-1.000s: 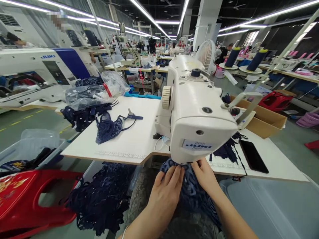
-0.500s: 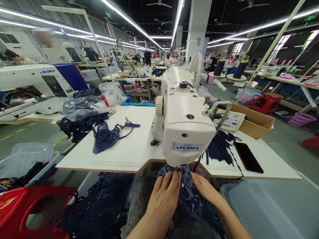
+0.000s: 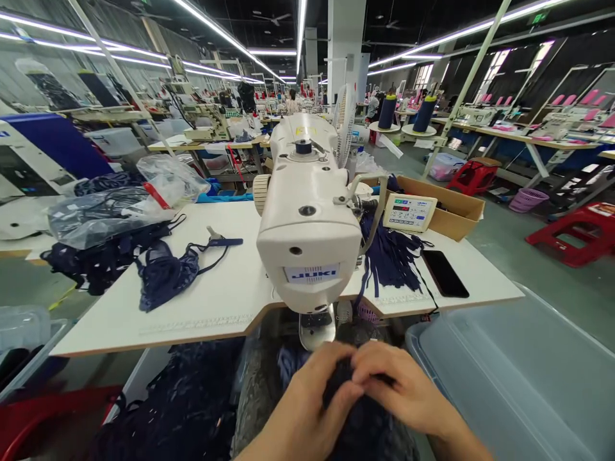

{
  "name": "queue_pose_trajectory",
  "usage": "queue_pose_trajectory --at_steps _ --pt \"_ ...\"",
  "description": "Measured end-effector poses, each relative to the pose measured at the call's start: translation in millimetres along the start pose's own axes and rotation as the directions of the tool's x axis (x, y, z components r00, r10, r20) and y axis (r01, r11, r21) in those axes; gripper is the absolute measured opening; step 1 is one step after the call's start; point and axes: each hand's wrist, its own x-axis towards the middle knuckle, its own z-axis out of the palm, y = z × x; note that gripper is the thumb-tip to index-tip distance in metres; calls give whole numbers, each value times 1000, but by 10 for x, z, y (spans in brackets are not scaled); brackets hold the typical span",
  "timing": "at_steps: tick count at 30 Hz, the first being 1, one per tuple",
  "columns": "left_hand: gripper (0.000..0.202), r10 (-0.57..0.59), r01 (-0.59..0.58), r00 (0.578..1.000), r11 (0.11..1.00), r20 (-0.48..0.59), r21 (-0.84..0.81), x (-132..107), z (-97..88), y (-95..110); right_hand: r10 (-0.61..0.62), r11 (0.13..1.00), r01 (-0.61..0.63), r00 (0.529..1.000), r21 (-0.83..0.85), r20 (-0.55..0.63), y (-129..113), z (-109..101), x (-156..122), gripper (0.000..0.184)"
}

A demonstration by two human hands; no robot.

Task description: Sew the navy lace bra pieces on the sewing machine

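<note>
Looks partway to me. The blue cloth [image 3: 287,363] is down past the table's [image 3: 250,275] near edge, under the left hand [image 3: 317,394], with nothing on the metal plate [image 3: 318,328] below the sewing machine [image 3: 307,237]. Can't tell if its seams are done. Right hand [image 3: 401,384] meets the left, fingers of both curled in, but blur hides whether they're pinching anything. One bra [image 3: 166,272] sits by the table's left edge; straps [image 3: 391,256] near the right edge, so I'd guess plenty's left.
</note>
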Motion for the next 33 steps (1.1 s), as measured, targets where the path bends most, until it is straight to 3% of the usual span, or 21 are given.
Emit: queue_pose_trajectory --at_steps 2,4,5,6,8,11,14,16,19,21,24,25,26,27,29,33 --pt "41 -178 218 965 953 193 -210 27 -31 33 -17 1000 17 987 -1 163 -102 -52 40 12" --pt "41 -310 375 915 889 260 -261 43 -77 10 116 993 -109 981 -52 154 8 -201 161 12" --pt "39 -349 401 909 879 226 -256 43 -105 -12 203 977 -198 977 -76 62 138 -310 248 17" --pt "38 -365 398 915 885 171 -241 38 -135 -37 283 944 -296 953 -145 -103 304 -433 345 20" --pt "36 -346 353 936 917 69 -188 16 -198 -77 347 740 -540 817 -400 -461 688 -681 552 17" --pt "33 -327 329 944 942 35 -68 -5 -274 -109 330 628 -636 739 -448 -587 1185 -913 800 5" --pt "30 -226 225 974 954 -18 199 49 -276 -174 314 613 -654 717 -443 -623 1427 -940 895 9" --pt "28 -66 92 995 885 -73 456 122 -232 -251 305 655 -626 731 -423 -611 1466 -930 883 9" --pt "22 133 -5 984 688 -120 726 208 -138 -356 312 764 -551 771 -335 -556 1434 -973 809 9" --pt "14 167 28 972 611 -164 791 214 -84 -391 345 830 -511 785 -224 -514 1387 -1019 747 13" --pt "14 180 23 971 592 -160 805 163 -12 -399 401 902 -431 797 40 -453 1274 -1002 635 31" --pt "12 189 10 970 602 -154 798 142 16 -394 460 874 -314 780 370 -424 1214 -956 588 34" --pt "10 192 7 968 618 -160 786 125 48 -387 512 769 -224 777 599 -367 1141 -885 537 36" --pt "13 183 24 967 634 -180 773 111 82 -377 548 669 -171 771 723 -324 1056 -791 486 35" --pt "26 155 93 956 643 -249 760 96 151 -352 588 560 -199 779 804 -216 869 -550 404 38" --pt "21 174 74 949 688 -263 722 83 209 -315 557 613 -394 830 685 -22 597 -67 409 38"
